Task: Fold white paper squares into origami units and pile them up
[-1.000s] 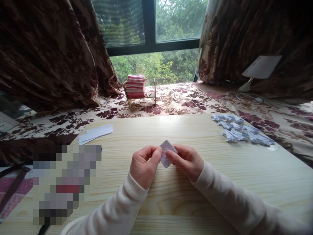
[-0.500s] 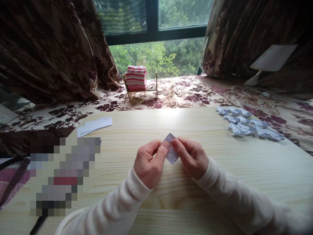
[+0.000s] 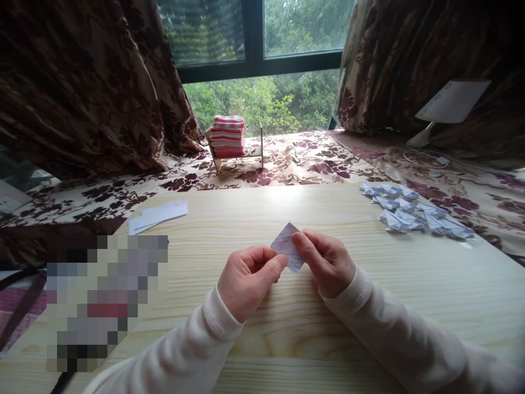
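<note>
A small folded piece of pale patterned paper is held just above the light wooden table, near its middle. My right hand pinches the paper's right side between thumb and fingers. My left hand is curled, its thumb and forefinger touching the paper's lower left edge. Both arms wear cream sleeves.
Several folded paper pieces lie in a heap at the table's right edge. A few white paper sheets lie at the back left. A small wooden rack with striped cloth stands on the floral cover by the window. A white lamp stands far right.
The paper has tilted and shifted slightly right. My left thumb has slid down from the paper's face to its lower left edge.
</note>
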`<state>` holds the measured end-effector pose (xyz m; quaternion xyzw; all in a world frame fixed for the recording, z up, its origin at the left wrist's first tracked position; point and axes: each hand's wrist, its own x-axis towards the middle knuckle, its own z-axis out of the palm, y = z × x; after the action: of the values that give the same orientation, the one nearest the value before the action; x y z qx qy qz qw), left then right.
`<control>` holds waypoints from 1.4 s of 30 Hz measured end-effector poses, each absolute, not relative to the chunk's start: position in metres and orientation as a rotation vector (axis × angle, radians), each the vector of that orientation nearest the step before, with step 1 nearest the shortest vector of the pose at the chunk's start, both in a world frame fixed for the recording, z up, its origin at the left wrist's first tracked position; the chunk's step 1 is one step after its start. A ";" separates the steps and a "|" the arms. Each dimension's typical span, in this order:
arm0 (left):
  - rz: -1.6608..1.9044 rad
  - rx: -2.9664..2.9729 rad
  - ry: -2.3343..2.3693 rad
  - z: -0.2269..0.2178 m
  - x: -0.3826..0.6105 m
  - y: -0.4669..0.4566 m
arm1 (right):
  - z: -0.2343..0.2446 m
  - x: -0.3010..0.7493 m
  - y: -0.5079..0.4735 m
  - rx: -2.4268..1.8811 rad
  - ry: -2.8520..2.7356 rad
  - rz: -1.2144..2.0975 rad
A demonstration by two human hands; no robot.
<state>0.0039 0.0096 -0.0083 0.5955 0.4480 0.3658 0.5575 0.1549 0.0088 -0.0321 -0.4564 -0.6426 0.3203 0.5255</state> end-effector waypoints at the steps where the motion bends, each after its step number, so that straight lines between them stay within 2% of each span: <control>1: 0.858 1.388 1.051 -0.008 0.005 0.009 | -0.032 0.155 0.009 -1.083 -1.535 0.789; 7: 0.950 1.344 0.972 -0.006 0.006 0.007 | -0.031 0.155 0.009 -0.994 -1.588 1.045; 16: 0.930 1.373 0.977 -0.012 0.000 0.011 | -0.027 0.155 0.009 -0.776 -1.623 1.152; 34: 0.835 1.346 1.042 -0.017 0.001 0.010 | -0.031 0.153 0.010 -0.949 -1.535 1.196; 42: 0.869 1.362 1.005 -0.012 0.003 0.010 | -0.032 0.153 0.007 -0.850 -1.561 1.163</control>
<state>0.0026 0.0100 -0.0115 0.5829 0.4301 0.3719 0.5805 0.1532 0.0067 -0.0315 -0.3496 -0.6418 0.4781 0.4871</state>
